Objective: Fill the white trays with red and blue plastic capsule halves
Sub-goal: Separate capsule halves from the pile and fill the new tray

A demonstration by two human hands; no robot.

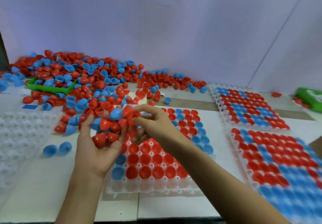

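Left hand is cupped palm-up, fingers curled round a heap of capsule halves, mostly red with a blue one on top. The right hand comes in from three o'clock, thumb and forefinger pinched on a single red half at the top of that heap, its other fingers loosely curled. Both hands hover over the far-left corner of the middle tray, which is nearly full, with a bare row at six o'clock. Two filled trays lie well apart at three o'clock, empty trays at nine, and the big loose pile at eleven, spilling over a green bin. These shells look thin, light, stiff and smooth, so they'll likely skate off each other or nest together. Best taken at the rim, dome down, with a light pinch, I'd say.
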